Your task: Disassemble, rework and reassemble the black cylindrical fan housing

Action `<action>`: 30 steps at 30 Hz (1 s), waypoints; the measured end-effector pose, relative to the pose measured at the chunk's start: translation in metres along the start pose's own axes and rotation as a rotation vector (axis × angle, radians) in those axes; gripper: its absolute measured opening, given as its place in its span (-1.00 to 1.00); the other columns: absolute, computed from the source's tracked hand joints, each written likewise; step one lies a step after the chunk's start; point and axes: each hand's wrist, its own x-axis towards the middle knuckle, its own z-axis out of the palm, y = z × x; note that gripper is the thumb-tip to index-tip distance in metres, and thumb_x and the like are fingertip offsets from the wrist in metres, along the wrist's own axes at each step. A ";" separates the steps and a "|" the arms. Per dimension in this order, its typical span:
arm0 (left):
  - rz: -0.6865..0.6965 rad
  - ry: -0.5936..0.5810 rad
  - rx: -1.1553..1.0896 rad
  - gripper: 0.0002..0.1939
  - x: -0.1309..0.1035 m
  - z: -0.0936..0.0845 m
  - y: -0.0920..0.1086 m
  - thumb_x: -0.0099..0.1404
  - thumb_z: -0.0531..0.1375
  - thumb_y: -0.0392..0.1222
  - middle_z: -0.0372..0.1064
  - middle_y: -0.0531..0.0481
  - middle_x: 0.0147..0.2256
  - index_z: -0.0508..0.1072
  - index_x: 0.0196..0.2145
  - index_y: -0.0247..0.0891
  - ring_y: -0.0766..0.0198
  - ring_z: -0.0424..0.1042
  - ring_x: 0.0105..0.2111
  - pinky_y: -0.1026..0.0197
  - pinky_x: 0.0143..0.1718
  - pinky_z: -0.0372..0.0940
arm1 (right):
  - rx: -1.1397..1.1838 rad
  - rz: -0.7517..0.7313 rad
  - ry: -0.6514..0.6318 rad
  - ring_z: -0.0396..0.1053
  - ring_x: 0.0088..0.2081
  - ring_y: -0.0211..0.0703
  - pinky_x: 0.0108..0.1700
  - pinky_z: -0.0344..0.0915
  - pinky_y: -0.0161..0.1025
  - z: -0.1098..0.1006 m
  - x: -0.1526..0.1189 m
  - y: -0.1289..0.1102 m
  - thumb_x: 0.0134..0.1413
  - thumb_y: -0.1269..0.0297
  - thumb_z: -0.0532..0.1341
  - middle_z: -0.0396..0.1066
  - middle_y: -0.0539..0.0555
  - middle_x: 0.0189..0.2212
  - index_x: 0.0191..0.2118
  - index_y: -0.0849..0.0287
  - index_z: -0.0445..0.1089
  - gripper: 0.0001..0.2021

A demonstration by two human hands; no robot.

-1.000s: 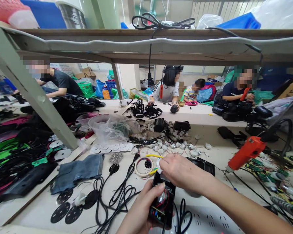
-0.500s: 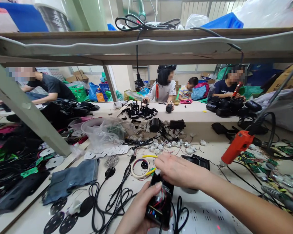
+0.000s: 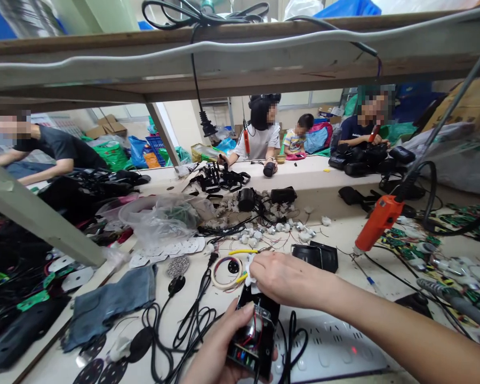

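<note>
In the head view, my left hand (image 3: 224,341) is wrapped around an open black plastic housing (image 3: 269,325), its thumb along the near side. Inside the housing sit a silvery motor (image 3: 251,326), thin red and dark wires and a small board with coloured parts. My right hand (image 3: 278,274) reaches over the housing's far end, fingers closed on a small white plastic piece (image 3: 251,266), partly hidden by them. Just beyond the fingers show the yellow handles (image 3: 242,252) of a hand tool, beside a roll of masking tape (image 3: 216,277).
An orange electric screwdriver (image 3: 380,221) hangs at right. Black cables (image 3: 184,325) coil left of the housing; a white power strip (image 3: 328,346) lies at right. Small motors (image 3: 260,232), a grey cloth (image 3: 112,304) and circuit boards surround the work. A shelf beam (image 3: 240,69) crosses above; people sit opposite.
The camera view has shifted, so the bench appears slightly further left and higher. More of the white piece shows at my right fingertips. My left hand still holds the housing.
</note>
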 end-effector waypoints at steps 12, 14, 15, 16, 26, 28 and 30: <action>-0.006 0.043 -0.082 -0.66 0.001 -0.001 -0.001 0.18 0.33 -0.03 0.46 0.00 -0.47 0.38 -0.20 -0.28 0.00 0.55 -0.47 0.15 -0.59 0.37 | 0.749 0.196 0.161 0.29 -0.32 -0.21 -0.24 0.15 -0.32 0.017 -0.013 0.010 0.34 0.47 0.11 0.35 0.00 -0.41 -0.41 0.24 0.35 -0.76; 0.000 0.034 -0.102 -0.69 0.001 0.000 0.000 0.20 0.31 -0.06 0.47 -0.03 -0.46 0.39 -0.22 -0.30 0.02 0.55 -0.48 0.14 -0.59 0.38 | 0.851 0.220 0.168 0.29 -0.28 -0.20 -0.20 0.16 -0.32 0.019 -0.015 0.012 0.32 0.51 0.11 0.35 0.00 -0.38 -0.38 0.23 0.36 -0.78; 0.002 0.032 -0.110 -0.71 0.001 0.001 0.001 0.21 0.31 -0.06 0.48 -0.04 -0.46 0.39 -0.23 -0.31 0.03 0.54 -0.48 0.14 -0.59 0.38 | 0.878 0.236 0.178 0.29 -0.27 -0.20 -0.18 0.16 -0.31 0.020 -0.016 0.013 0.31 0.51 0.11 0.34 -0.01 -0.37 -0.38 0.22 0.36 -0.79; 0.005 0.031 -0.113 -0.72 0.001 0.002 0.002 0.21 0.31 -0.07 0.48 -0.04 -0.45 0.40 -0.24 -0.32 0.04 0.54 -0.49 0.13 -0.58 0.39 | 0.892 0.249 0.187 0.28 -0.28 -0.19 -0.18 0.16 -0.30 0.022 -0.016 0.013 0.32 0.50 0.11 0.33 -0.01 -0.37 -0.39 0.22 0.35 -0.78; -0.029 0.004 -0.156 -0.68 0.010 0.000 0.003 0.24 0.28 -0.03 0.50 -0.12 -0.44 0.44 -0.22 -0.37 0.05 0.53 -0.50 0.14 -0.61 0.41 | 0.871 0.380 0.258 0.23 -0.39 -0.24 -0.32 0.10 -0.33 0.038 -0.019 0.018 0.28 0.34 0.19 0.27 -0.06 -0.48 -0.53 0.20 0.25 -0.69; -0.037 0.017 -0.167 -0.68 0.012 0.000 0.002 0.25 0.27 -0.04 0.51 -0.14 -0.43 0.44 -0.20 -0.39 0.06 0.53 -0.51 0.15 -0.62 0.40 | 0.847 0.447 0.282 0.21 -0.43 -0.26 -0.39 0.07 -0.35 0.042 -0.017 0.019 0.15 0.36 0.28 0.25 -0.09 -0.51 -0.55 0.19 0.22 -0.70; -0.046 0.030 -0.186 -0.67 0.014 0.000 0.001 0.27 0.26 -0.03 0.53 -0.18 -0.40 0.44 -0.19 -0.39 0.06 0.54 -0.50 0.16 -0.61 0.40 | 0.823 0.495 0.300 0.20 -0.46 -0.27 -0.43 0.06 -0.38 0.046 -0.013 0.025 0.07 0.36 0.33 0.24 -0.11 -0.53 -0.53 0.18 0.21 -0.71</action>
